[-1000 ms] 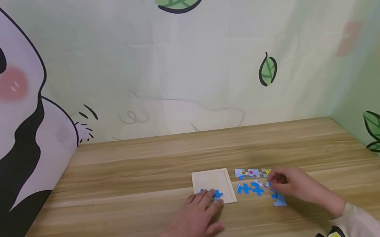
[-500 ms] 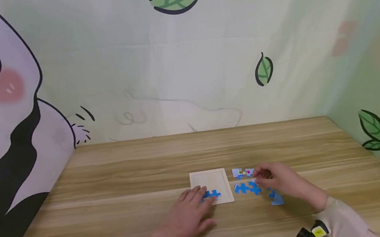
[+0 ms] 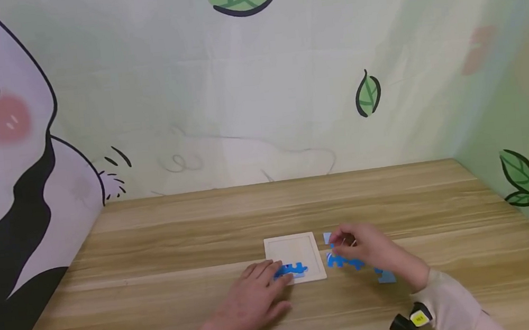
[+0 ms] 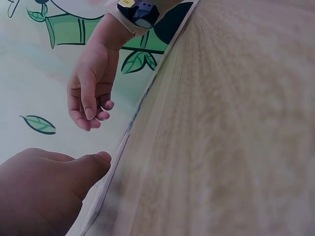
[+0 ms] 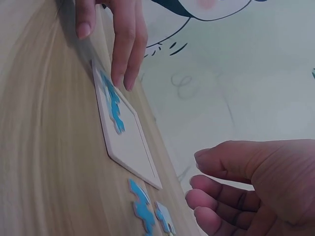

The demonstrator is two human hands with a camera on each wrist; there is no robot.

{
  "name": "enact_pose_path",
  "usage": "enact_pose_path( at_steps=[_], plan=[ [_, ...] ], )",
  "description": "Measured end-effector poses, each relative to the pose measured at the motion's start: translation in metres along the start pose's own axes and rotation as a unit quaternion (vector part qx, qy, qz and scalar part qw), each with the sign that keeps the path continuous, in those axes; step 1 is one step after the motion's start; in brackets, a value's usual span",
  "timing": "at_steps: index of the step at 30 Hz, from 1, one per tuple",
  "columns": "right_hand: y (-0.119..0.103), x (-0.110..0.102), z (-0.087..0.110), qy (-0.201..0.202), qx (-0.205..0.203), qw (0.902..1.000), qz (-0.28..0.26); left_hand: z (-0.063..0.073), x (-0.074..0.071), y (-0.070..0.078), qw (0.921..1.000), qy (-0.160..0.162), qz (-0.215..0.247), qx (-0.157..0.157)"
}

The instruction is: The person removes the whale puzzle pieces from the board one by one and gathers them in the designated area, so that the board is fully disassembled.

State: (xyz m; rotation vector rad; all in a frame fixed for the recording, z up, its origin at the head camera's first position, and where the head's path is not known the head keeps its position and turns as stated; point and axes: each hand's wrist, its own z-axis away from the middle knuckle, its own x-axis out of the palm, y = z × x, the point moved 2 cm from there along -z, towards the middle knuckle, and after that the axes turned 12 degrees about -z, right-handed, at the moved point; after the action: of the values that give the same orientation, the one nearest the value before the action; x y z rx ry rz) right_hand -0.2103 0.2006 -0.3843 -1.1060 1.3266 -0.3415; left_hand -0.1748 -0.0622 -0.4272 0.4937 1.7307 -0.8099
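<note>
A pale wooden puzzle tray (image 3: 290, 244) lies on the table, with joined blue puzzle pieces (image 3: 298, 268) along its near edge. My left hand (image 3: 250, 296) rests its extended fingers at the tray's near left, over part of those pieces. Right of the tray, my right hand (image 3: 370, 245) hovers above loose puzzle pieces (image 3: 335, 261), hiding some of them. In the right wrist view, the right hand (image 5: 251, 189) has loosely bent fingers, thumb apart from them, and no piece shows between them. The same view shows the left fingertips beside the tray (image 5: 134, 150).
A light blue corner piece (image 3: 387, 277) lies right of the other loose pieces. Another piece (image 3: 327, 237) shows by the tray's upper right corner. The wooden table (image 3: 179, 226) meets a wall with leaf and panda drawings. A black wrist camera (image 3: 403, 327) sits by the right sleeve.
My right hand has moved left over the loose pieces, from the right end of the rows to near the tray. The left hand has shifted slightly left, uncovering more of the joined blue pieces.
</note>
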Motion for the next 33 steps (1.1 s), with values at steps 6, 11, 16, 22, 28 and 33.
enact_pose_path(
  at_steps=[6, 11, 16, 22, 28, 33],
  plan=[
    [-0.002, 0.016, -0.01, -0.016, -0.026, 0.9994, -0.018, 0.003, 0.001, -0.002, 0.9998, 0.017, -0.004, 0.003],
    [-0.002, 0.028, -0.015, -0.033, -0.024, 0.9987, -0.03, 0.005, 0.002, -0.003, 0.9995, 0.028, -0.011, 0.006],
    [-0.005, 0.04, -0.022, -0.046, -0.012, 0.9986, -0.023, 0.006, 0.003, -0.003, 0.9998, 0.02, -0.007, 0.008],
    [-0.006, 0.049, -0.028, -0.056, -0.003, 0.9983, -0.011, 0.008, 0.005, -0.002, 0.9999, 0.015, -0.007, 0.003],
    [-0.009, 0.055, -0.032, -0.059, -0.005, 0.998, 0.021, 0.008, 0.005, -0.001, 0.9996, 0.028, -0.008, 0.001],
    [-0.013, 0.06, -0.034, -0.054, 0.004, 0.997, 0.056, 0.008, 0.004, -0.001, 0.9996, 0.029, -0.004, -0.002]
  ],
)
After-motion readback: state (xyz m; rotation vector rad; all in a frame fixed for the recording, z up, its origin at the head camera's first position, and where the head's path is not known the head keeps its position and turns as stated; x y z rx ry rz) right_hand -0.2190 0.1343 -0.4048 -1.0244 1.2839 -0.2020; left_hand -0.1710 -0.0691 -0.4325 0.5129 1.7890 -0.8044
